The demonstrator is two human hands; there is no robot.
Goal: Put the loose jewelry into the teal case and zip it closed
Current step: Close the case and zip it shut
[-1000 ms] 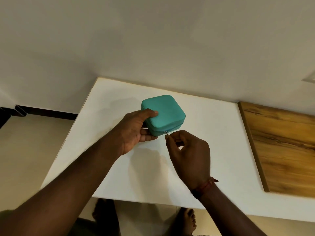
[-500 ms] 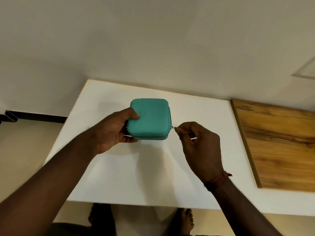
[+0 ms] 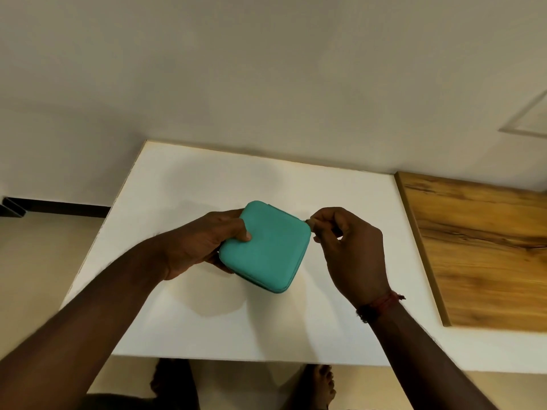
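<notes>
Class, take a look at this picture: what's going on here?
A person holds a teal case over a white table. The left hand grips its left side, thumb on the lid. The right hand pinches the zip pull at the case's far right corner. The lid is down; how much zip is left to close cannot be told.

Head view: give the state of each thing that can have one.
teal case: lid down, tilted, gripped by the left hand.
zipper pull: at the case's far right corner, pinched.
left hand: grips the case, thumb on lid.
right hand: fingers pinch the zipper pull.
</notes>
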